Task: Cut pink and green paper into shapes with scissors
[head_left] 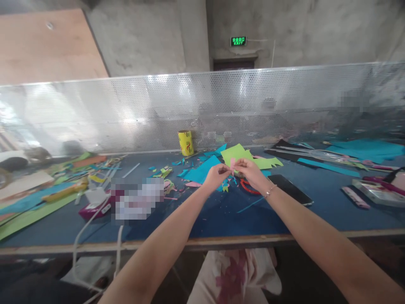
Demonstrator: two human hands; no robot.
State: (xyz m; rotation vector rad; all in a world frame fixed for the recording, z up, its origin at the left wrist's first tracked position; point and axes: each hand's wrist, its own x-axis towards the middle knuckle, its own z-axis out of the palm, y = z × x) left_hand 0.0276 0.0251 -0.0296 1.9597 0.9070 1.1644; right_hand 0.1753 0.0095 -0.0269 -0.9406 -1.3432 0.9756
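Between my two hands, above the middle of the table, is a small pink paper piece (232,165). My left hand (217,175) pinches its left side, and the fingertips of my right hand (248,169) close on its right side. Blue paper (202,169) and green paper (237,154) lie just behind the hands. Red-handled scissors (249,188) rest under my right hand, their blades hidden. Small blue, green and pink scraps (225,185) are scattered below the fingers.
A black phone (289,190) lies right of my right forearm. A yellow can-shaped container (186,142) stands by the perforated metal screen (142,114). Coloured paper sheets (34,198) and a white cable (76,249) are on the left. Blue sheets (367,150) and a clear box (379,192) lie right.
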